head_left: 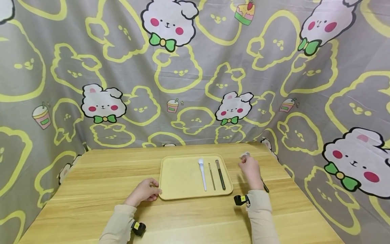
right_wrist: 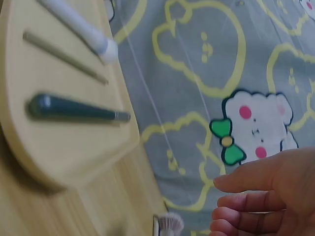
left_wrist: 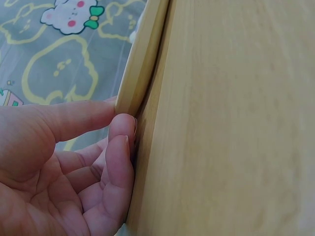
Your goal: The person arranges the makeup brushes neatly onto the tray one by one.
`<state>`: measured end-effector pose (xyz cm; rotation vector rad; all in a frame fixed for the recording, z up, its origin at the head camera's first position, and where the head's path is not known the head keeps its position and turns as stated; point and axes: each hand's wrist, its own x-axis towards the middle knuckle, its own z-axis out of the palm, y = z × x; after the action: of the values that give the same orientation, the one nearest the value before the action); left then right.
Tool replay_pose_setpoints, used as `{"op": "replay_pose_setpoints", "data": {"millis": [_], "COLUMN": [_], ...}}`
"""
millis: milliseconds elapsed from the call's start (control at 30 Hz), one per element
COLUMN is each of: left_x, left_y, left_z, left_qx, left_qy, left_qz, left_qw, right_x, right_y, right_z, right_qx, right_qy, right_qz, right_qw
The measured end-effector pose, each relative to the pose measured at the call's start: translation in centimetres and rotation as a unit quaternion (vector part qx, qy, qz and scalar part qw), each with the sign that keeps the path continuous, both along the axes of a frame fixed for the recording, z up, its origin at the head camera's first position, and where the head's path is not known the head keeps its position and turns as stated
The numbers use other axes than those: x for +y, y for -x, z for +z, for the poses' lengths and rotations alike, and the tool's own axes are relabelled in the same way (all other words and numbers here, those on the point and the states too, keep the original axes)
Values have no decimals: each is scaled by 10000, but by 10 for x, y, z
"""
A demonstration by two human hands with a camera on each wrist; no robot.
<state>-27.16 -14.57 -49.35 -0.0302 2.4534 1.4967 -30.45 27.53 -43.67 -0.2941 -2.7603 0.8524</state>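
Note:
A pale yellow tray (head_left: 179, 179) lies on the wooden table with a white-handled makeup brush (head_left: 202, 174), a thin brush (head_left: 212, 177) and a dark-handled brush (head_left: 220, 174) on its right half. My left hand (head_left: 145, 190) pinches the tray's left front corner; in the left wrist view the thumb is on its rim and the fingertips are against its side. Right of the tray, my right hand (head_left: 250, 171) is over another brush, its pale bristles (right_wrist: 171, 223) past the fingertips and its dark handle end (head_left: 264, 185) showing beside the wrist. Nothing shows between that hand's loosely bent fingers (right_wrist: 251, 201).
The wooden table (head_left: 195, 217) extends around the tray on all sides. Grey cloth (head_left: 195, 101) printed with rabbits hangs behind the table and along both sides. A small black camera is strapped at each wrist.

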Motion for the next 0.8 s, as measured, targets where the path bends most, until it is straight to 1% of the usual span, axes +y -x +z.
{"op": "replay_pose_setpoints", "data": {"millis": [100, 300, 567, 733, 800], "left_x": [0, 0, -1, 0, -1], "left_y": [0, -1, -1, -1, -1], "left_z": [0, 0, 0, 1, 1], "left_qx": [5, 23, 17, 13, 31], "left_qy": [5, -8, -114, -159, -143], "left_qz": [11, 12, -12, -125, -171], "left_qw": [10000, 10000, 9999, 9998, 9997], "right_x": [12, 31, 45, 49, 48], "right_y": [-1, -4, -8, -13, -13], "right_z": [-3, -11, -20, -23, -23], "right_qx": [23, 25, 104, 79, -5], "right_qy": [-81, 34, 45, -12, 34], "right_qz": [-44, -86, -149, -179, -139], "right_qw": [10000, 10000, 9998, 9998, 9999]}}
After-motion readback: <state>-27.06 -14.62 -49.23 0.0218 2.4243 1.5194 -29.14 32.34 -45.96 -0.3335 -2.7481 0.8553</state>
